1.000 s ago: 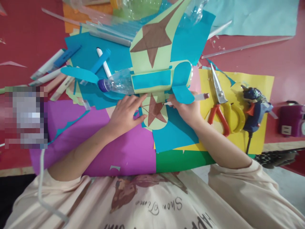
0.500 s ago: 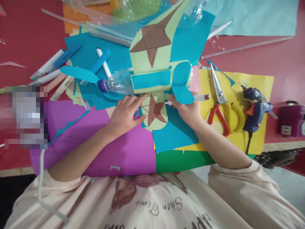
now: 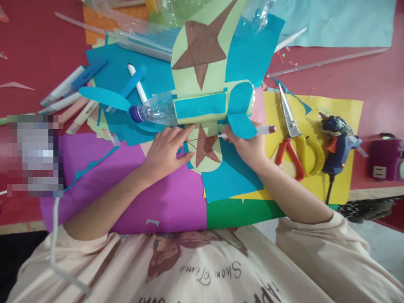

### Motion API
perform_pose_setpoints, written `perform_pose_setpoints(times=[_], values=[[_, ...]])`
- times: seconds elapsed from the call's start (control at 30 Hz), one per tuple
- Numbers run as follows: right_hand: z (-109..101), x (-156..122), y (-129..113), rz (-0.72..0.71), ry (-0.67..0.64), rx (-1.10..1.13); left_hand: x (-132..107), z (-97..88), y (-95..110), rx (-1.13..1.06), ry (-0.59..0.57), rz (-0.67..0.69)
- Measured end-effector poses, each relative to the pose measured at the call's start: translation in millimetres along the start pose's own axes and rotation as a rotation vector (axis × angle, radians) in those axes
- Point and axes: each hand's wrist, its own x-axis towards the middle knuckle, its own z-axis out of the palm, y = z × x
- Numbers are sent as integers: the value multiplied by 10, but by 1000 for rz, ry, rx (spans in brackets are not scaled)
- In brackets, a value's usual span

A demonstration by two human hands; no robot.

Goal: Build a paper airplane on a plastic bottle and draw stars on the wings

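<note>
A model airplane made from a plastic bottle [image 3: 159,110] lies in front of me, with a purple cap, blue paper propeller blades and a blue tail [image 3: 241,101]. Its pale green wings carry brown stars, a fully coloured one [image 3: 205,46] on the far wing and a partly coloured one [image 3: 205,148] on the near wing. Between the fingers of my right hand [image 3: 248,147] is a brown marker [image 3: 265,130], its tip at the near star's right arm. My left hand [image 3: 168,149] rests with fingers apart at the near wing's left edge, the index fingertip touching near the bottle body.
Scissors [image 3: 292,130] with red and yellow handles and a blue glue gun [image 3: 339,147] lie on yellow paper at right. Several markers [image 3: 77,82] are scattered at left. Clear plastic strips [image 3: 142,46] lie at the back. Purple paper [image 3: 170,202] covers the front left.
The brown marker's back end has shifted very slightly, while its tip stays on the near star. My left hand and the airplane keep their places.
</note>
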Motion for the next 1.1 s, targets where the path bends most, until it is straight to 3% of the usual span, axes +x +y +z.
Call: perform_pose_setpoints(times=[0.17,0.43,0.67,0.83,1.1], values=[[-1,-4,9,14,-4,-88,8,3,-5,-1,3,-4],[-8,-10,58,-8,11,-38,3,6,-2,-15,4,-9],[-24,-16,42,25,-63,-75,1,8,-12,-7,1,-3],[-19,-10,18,45,5,-26,2,2,-6,-7,-3,-10],[-19,-5,12,61,-21,-60,2,3,-4,-9,-7,-17]])
